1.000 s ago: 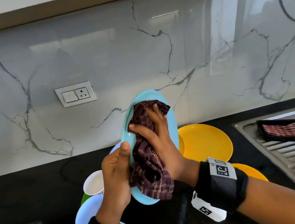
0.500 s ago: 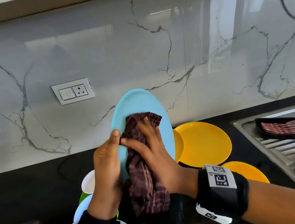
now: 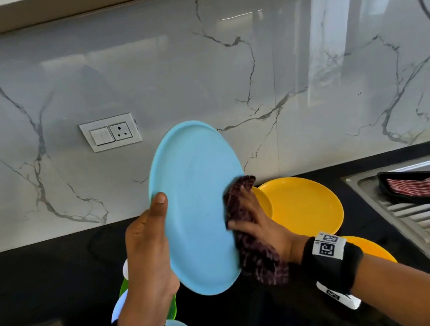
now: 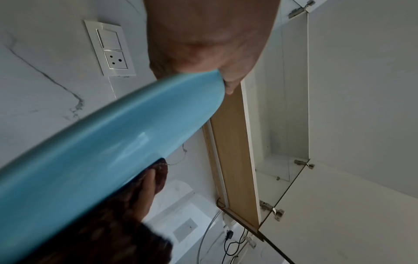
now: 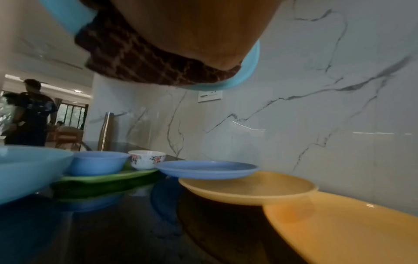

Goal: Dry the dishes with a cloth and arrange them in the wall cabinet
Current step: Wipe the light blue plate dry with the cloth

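Observation:
A light blue plate (image 3: 198,206) is held nearly upright over the black counter. My left hand (image 3: 150,241) grips its left rim, thumb on the near face. My right hand (image 3: 255,223) holds a dark maroon checked cloth (image 3: 260,256) against the plate's right edge and far side, fingers hidden behind the plate. The left wrist view shows the plate (image 4: 113,142) edge-on with the cloth (image 4: 113,232) under it, and the open wall cabinet (image 4: 280,125) above. In the right wrist view the cloth (image 5: 140,59) wraps the plate's rim (image 5: 246,71).
Yellow plates (image 3: 302,205) lie on the counter to the right, one (image 3: 369,249) under my right forearm. Bowls and a green plate (image 5: 108,176) sit at the left. A steel sink drainer (image 3: 420,217) holds a black tray with a striped cloth (image 3: 424,186). A wall socket (image 3: 110,132).
The plate has turned so its near face is bare. My right hand and the cloth slid from the face to the right edge and behind it. My left thumb shifted higher on the rim.

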A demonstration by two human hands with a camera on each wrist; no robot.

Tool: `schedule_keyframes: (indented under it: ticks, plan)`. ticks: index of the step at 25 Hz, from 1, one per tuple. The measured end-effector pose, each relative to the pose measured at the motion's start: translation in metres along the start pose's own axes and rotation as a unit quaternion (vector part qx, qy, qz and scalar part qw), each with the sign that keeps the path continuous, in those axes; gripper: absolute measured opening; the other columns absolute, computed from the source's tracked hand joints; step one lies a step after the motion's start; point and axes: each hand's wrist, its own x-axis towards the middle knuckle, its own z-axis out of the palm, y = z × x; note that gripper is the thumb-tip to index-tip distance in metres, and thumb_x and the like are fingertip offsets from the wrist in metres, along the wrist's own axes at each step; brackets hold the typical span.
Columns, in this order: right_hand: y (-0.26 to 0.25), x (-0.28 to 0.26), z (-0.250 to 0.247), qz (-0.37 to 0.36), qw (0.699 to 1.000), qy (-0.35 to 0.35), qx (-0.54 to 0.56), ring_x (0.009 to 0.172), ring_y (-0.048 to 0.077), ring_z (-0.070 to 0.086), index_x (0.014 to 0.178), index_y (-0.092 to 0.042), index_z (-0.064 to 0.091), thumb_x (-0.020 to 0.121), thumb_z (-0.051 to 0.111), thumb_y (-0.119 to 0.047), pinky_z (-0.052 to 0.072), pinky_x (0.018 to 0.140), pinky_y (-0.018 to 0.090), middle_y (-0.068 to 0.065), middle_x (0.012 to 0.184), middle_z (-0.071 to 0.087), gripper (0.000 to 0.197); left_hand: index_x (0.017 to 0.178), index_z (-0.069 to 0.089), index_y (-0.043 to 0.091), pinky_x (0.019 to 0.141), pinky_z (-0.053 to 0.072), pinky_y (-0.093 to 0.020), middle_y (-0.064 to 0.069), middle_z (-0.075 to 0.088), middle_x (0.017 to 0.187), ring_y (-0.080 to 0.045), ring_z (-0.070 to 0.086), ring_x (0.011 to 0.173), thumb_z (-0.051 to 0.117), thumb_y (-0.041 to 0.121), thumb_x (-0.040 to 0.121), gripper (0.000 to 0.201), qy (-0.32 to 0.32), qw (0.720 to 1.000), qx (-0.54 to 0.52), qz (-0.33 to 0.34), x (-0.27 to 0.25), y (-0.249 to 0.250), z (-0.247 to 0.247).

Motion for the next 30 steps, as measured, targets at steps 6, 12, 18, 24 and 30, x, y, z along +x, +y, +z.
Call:
schedule_keyframes:
  ticks: [6,12,18,24,30]
  plan:
    - [-0.047,0.016,-0.031,0.123,0.975,-0.042,0.183,0.061,-0.019,0.056,0.057,-0.059,0.066,0.086,0.068,-0.049,0.046,0.069,0.01,-0.029,0.07,0.066,0.031,0.065,0.038,-0.014,0.059,0.033,-0.047,-0.02,0.044,0.067,-0.033,0.037,0.064,0.075,0.073,0.061,0.094,-0.009,0.993,0.102,0.061,-0.015,-0.008,0.01]
    - [-0.093,0.055,-0.006,-0.134,0.989,0.052,0.015,0.143,0.052,0.009,0.134,-0.033,0.046,0.092,0.041,-0.063,0.016,0.106,0.074,0.008,0.151,0.023,0.052,0.052,0.058,0.009,0.057,0.046,-0.041,-0.016,0.051,0.051,-0.022,0.05,0.053,0.045,0.093,0.065,0.086,-0.018,0.962,0.235,0.139,-0.012,-0.01,0.003]
    - [-0.079,0.082,-0.033,-0.068,0.987,0.142,0.033,0.136,0.031,0.028,0.121,-0.029,0.052,0.093,0.042,-0.054,0.025,0.112,0.052,0.004,0.136,0.034,0.039,0.066,0.05,-0.008,0.065,0.043,-0.047,-0.04,0.047,0.065,-0.032,0.045,0.061,0.071,0.08,0.058,0.091,-0.004,0.97,0.217,0.107,-0.014,-0.019,-0.001]
    - [-0.065,0.087,-0.063,0.327,0.822,0.142,0.444,0.075,-0.006,0.057,0.09,-0.032,0.045,0.101,0.041,0.001,0.044,0.068,0.003,-0.013,0.092,0.048,0.035,0.057,0.024,0.019,0.045,0.015,-0.015,0.014,0.018,0.047,-0.001,0.016,0.044,0.051,0.066,0.087,0.061,-0.085,0.906,0.327,0.255,-0.035,-0.015,0.021]
    - [-0.042,0.08,-0.049,0.452,0.526,0.348,0.631,0.053,0.003,0.058,0.085,-0.025,0.047,0.103,0.032,-0.043,0.047,0.049,0.016,-0.009,0.065,0.057,0.03,0.06,0.029,0.02,0.051,0.018,-0.007,0.007,0.026,0.055,0.003,0.024,0.049,0.049,0.048,0.097,0.05,-0.183,0.846,0.362,0.345,-0.029,-0.023,0.038]
